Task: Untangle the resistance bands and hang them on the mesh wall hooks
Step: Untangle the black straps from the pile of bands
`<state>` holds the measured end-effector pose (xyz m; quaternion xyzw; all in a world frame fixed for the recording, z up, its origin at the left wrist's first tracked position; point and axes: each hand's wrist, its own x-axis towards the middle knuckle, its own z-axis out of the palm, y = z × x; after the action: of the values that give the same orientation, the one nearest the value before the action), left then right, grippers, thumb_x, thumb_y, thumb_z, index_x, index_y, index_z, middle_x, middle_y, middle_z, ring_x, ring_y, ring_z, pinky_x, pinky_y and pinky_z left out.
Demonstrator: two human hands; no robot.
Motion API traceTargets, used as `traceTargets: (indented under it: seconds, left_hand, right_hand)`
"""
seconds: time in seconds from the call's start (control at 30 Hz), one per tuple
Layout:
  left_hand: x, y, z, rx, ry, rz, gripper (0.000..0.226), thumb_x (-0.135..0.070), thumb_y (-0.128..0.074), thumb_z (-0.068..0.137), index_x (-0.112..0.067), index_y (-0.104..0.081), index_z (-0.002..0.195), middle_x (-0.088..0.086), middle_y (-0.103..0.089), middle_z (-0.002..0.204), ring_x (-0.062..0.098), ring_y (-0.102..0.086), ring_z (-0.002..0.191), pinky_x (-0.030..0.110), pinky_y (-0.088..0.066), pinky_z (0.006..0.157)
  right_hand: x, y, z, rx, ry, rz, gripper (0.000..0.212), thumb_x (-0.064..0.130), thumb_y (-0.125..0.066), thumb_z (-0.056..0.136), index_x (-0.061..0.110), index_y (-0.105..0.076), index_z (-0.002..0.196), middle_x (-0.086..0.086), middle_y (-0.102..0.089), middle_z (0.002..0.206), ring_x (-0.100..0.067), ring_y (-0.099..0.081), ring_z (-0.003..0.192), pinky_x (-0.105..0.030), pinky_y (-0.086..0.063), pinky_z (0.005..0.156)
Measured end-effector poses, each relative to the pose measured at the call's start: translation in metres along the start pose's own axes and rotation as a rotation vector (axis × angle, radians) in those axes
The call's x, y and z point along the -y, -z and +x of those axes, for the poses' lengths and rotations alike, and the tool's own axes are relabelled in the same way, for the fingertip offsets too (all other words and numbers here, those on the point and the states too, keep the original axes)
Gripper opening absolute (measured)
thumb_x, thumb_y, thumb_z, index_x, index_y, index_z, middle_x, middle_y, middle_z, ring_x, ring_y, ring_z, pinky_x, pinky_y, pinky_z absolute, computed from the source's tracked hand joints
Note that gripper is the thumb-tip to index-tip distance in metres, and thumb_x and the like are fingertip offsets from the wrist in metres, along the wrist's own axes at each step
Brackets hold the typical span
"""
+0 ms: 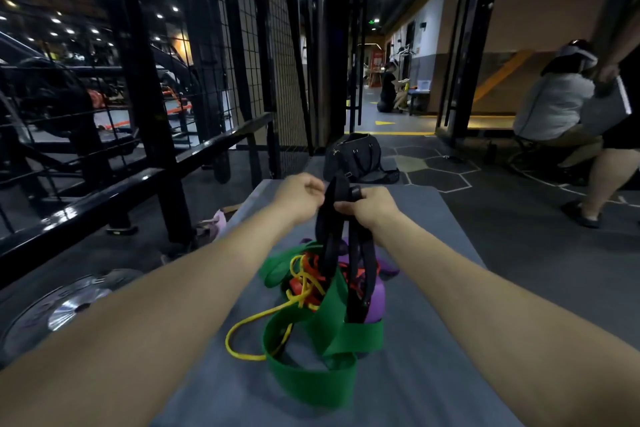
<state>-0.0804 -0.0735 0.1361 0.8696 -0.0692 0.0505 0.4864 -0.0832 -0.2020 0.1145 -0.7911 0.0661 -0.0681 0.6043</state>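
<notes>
A tangle of resistance bands lies on a grey mat [433,374]: a wide green band [311,378], a thin yellow band [242,326], an orange band [304,282] and a purple band [375,302]. A black band [360,260] rises out of the pile. My left hand [299,199] and my right hand [370,206] both grip its top loops, held up above the pile. The black mesh wall [277,45] stands at the far left; no hooks are plainly visible on it.
A black metal railing [104,198] runs along the left. Silver weight plates [69,305] lie on the floor at lower left. A dark bag [356,156] sits beyond the mat. People [561,107] stand and sit at the right.
</notes>
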Motion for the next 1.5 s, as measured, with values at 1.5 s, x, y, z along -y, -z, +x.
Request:
traceTargets:
  seconds: [1.5]
  left_hand:
    - [0.112, -0.077, -0.028, 0.209, -0.163, 0.713, 0.030, -0.014, -0.059, 0.084, -0.018, -0.057, 0.114, 0.006, -0.054, 0.120, 0.028, -0.055, 0.112, 0.036, -0.045, 0.094]
  right_hand:
    - [-0.051, 0.096, -0.004, -0.152, -0.117, -0.109, 0.020, 0.021, -0.070, 0.083, 0.009, -0.054, 0.087, -0.015, -0.062, 0.088, -0.027, -0.062, 0.081, -0.045, -0.054, 0.080]
